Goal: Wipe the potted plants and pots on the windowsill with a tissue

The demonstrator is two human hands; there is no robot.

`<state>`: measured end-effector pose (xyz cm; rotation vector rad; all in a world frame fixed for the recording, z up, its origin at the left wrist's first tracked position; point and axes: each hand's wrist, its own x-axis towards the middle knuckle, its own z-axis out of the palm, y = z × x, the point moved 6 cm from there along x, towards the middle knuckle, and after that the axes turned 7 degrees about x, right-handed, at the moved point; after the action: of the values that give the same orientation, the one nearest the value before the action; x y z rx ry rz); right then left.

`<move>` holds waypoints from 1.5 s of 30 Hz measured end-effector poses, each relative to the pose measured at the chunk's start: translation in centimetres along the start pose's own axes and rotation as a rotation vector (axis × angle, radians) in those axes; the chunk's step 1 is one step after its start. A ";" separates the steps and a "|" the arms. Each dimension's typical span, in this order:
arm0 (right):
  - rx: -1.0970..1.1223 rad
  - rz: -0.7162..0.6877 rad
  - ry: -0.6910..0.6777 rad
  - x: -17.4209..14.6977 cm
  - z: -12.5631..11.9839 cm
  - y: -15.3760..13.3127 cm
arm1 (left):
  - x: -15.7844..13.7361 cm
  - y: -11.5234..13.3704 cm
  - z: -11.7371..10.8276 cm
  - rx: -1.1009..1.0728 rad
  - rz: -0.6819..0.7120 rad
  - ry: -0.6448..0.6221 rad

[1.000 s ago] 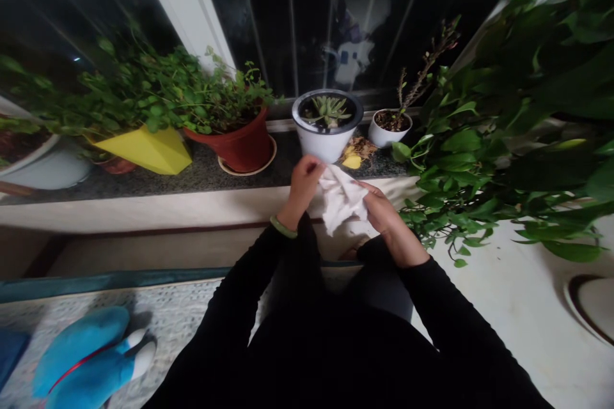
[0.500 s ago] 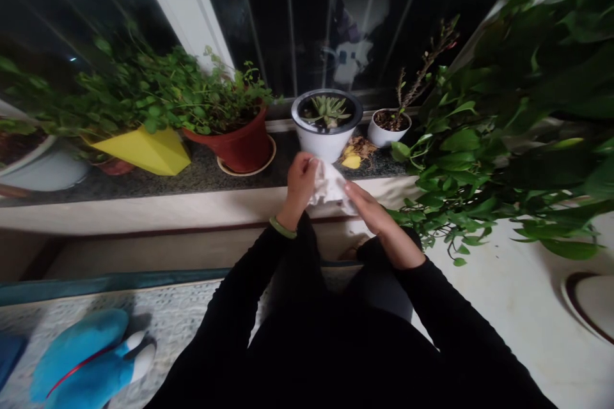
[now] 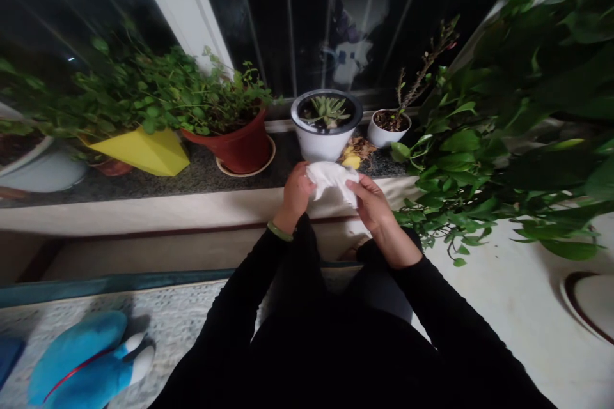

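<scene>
A crumpled white tissue (image 3: 332, 180) stretches between my two hands, in front of the window sill's edge. My left hand (image 3: 297, 190), with a green bangle at the wrist, pinches its left end. The right end is gripped by my right hand (image 3: 371, 201), thumb on top. Just beyond the tissue stands a white pot with a dark rim (image 3: 319, 140), holding a succulent (image 3: 329, 110). Dry brown leaves and a yellow petal-like piece (image 3: 352, 161) lie beside that pot. A small white pot (image 3: 387, 134) with a thin, woody plant is to their right.
On the dark stone sill (image 3: 201, 176) are a terracotta-coloured pot (image 3: 242, 147) on a saucer and a yellow angular planter (image 3: 148, 152). Trailing leafy plants (image 3: 460, 160) crowd the right side. A blue plush toy (image 3: 81, 358) lies on the patterned mat at lower left.
My right hand has turned and its fingers now curl around the tissue's end. The tissue is spread wider between the hands, and my left hand has shifted slightly down and left.
</scene>
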<state>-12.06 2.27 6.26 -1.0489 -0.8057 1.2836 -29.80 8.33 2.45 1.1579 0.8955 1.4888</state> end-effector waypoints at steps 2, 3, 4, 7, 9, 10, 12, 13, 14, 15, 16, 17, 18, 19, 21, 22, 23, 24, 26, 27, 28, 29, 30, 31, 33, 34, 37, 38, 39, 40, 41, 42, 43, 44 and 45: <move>-0.035 -0.129 0.023 -0.2 0.2 -0.8 | -0.3 -0.6 0.4 -0.071 -0.098 -0.016; -0.051 -0.160 0.035 -0.2 0.1 -1.1 | -0.5 -0.7 0.5 -0.084 -0.133 -0.011; -0.064 -0.176 0.047 -0.2 0.0 -1.3 | -0.7 -0.6 0.5 -0.056 -0.131 0.001; -0.097 -0.234 0.106 0.1 -1.1 -2.5 | -0.9 0.3 0.2 -0.003 -0.076 0.014; -0.134 -0.307 0.136 0.2 -1.9 -3.5 | -0.9 1.0 -0.1 -0.019 -0.051 -0.005; -0.152 -0.331 0.129 0.3 -2.1 -3.9 | -0.9 1.2 -0.2 -0.020 -0.045 -0.025; -0.165 -0.336 0.089 0.5 -2.4 -3.9 | -0.7 1.4 -0.5 -0.020 -0.059 -0.070; -0.159 -0.322 0.069 0.7 -2.5 -3.7 | -0.5 1.4 -0.6 -0.018 -0.076 -0.088; -0.149 -0.301 0.060 0.9 -2.6 -3.3 | -0.3 1.3 -0.7 -0.007 -0.096 -0.097; -0.140 -0.277 0.059 1.1 -2.8 -2.8 | 0.0 1.2 -0.8 0.021 -0.112 -0.096; -0.137 -0.255 0.067 1.3 -2.9 -2.3 | 0.3 1.1 -1.0 0.071 -0.118 -0.080; -0.139 -0.240 0.083 1.4 -3.0 -1.7 | 0.7 1.0 -1.2 0.146 -0.108 -0.053; -0.141 -0.229 0.105 1.5 -3.0 -1.1 | 1.0 1.1 -1.3 0.237 -0.079 -0.013; -0.143 -0.224 0.132 1.5 -3.0 -0.6 | 1.1 1.3 -1.3 0.335 -0.032 0.036; -0.140 -0.220 0.176 1.2 -2.6 0.6 | 0.8 2.0 -0.7 0.511 0.098 0.133; -0.129 -0.214 0.178 1.0 -2.1 1.2 | 0.2 2.3 0.1 0.576 0.168 0.152; -0.113 -0.205 0.165 0.7 -1.5 1.7 | -0.6 2.5 1.1 0.620 0.236 0.139; -0.092 -0.199 0.143 0.4 -0.9 2.1 | -1.6 2.6 2.3 0.647 0.302 0.099; -0.029 -0.205 0.125 0.0 -0.3 2.5 | -4.0 2.5 4.9 0.658 0.433 -0.054; 0.008 -0.210 0.135 -0.1 -0.3 2.6 | -5.2 2.4 5.9 0.659 0.494 -0.129; 0.042 -0.208 0.153 -0.1 -0.6 2.5 | -6.2 2.3 6.6 0.657 0.547 -0.199; 0.075 -0.194 0.173 0.1 -1.0 2.5 | -7.0 2.2 6.9 0.653 0.584 -0.242; 0.104 -0.168 0.192 0.2 -1.6 2.5 | -7.4 2.2 6.8 0.645 0.602 -0.253; 0.127 -0.136 0.207 0.4 -2.0 2.6 | -7.4 2.2 6.5 0.637 0.604 -0.231; 0.156 -0.078 0.225 0.6 -2.6 2.8 | -6.9 2.3 5.3 0.623 0.584 -0.116; 0.163 -0.060 0.223 0.6 -2.7 3.0 | -6.5 2.2 4.8 0.618 0.569 -0.058; 0.171 -0.060 0.174 0.4 -2.0 3.9 | -5.8 1.5 4.6 0.593 0.539 -0.033; 0.174 -0.063 0.161 0.3 -1.7 4.3 | -5.9 1.0 4.9 0.577 0.526 -0.061; 0.180 -0.059 0.160 0.2 -1.6 4.8 | -6.0 0.4 5.1 0.558 0.511 -0.095; 0.188 -0.044 0.170 0.1 -1.7 5.3 | -6.1 -0.2 5.3 0.536 0.492 -0.130; 0.196 -0.019 0.186 0.2 -2.0 5.7 | -6.1 -0.6 5.3 0.514 0.467 -0.152; 0.200 0.003 0.201 0.4 -2.2 6.0 | -5.9 -1.0 5.0 0.495 0.440 -0.154; 0.197 0.007 0.217 0.9 -2.5 6.0 | -5.4 -1.0 4.4 0.481 0.417 -0.122; 0.183 -0.021 0.233 1.5 -2.8 5.6 | -4.6 -0.8 3.4 0.470 0.402 -0.055; 0.155 -0.083 0.252 2.3 -2.9 4.8 | -3.4 -0.3 2.2 0.460 0.390 0.038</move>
<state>-10.73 3.98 0.54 -1.0178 -0.5441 1.0988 -27.45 5.00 2.04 1.7221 1.1202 1.6644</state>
